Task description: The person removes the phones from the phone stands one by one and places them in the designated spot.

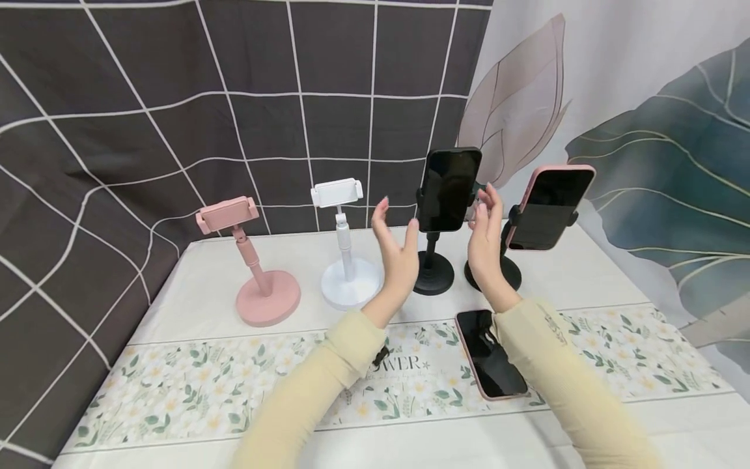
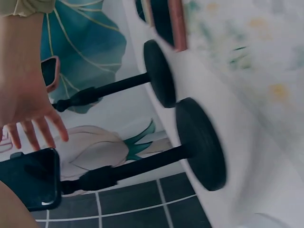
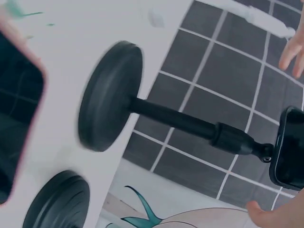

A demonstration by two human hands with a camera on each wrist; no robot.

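A black phone [image 1: 450,190] sits upright in the clamp of a black phone stand [image 1: 433,272]. My left hand [image 1: 400,264] is held up at its left, fingers spread and holding nothing. On the phone's other side my right hand [image 1: 486,251] is raised with fairly straight fingers, its fingertips close to the phone's edge; whether they touch it I cannot tell. In the left wrist view the right hand [image 2: 26,102] shows extended fingers beside the phone [image 2: 33,178]. A second black stand [image 1: 511,273], partly hidden behind the right hand, holds a pink-edged phone [image 1: 551,208].
A pink phone stand [image 1: 268,298] and a white phone stand [image 1: 349,283] stand at the left with no phones in them. Another pink-edged phone [image 1: 489,355] lies on the flowered table cloth [image 1: 205,384] near the right forearm. A dark gridded curtain [image 1: 334,124] hangs behind the table.
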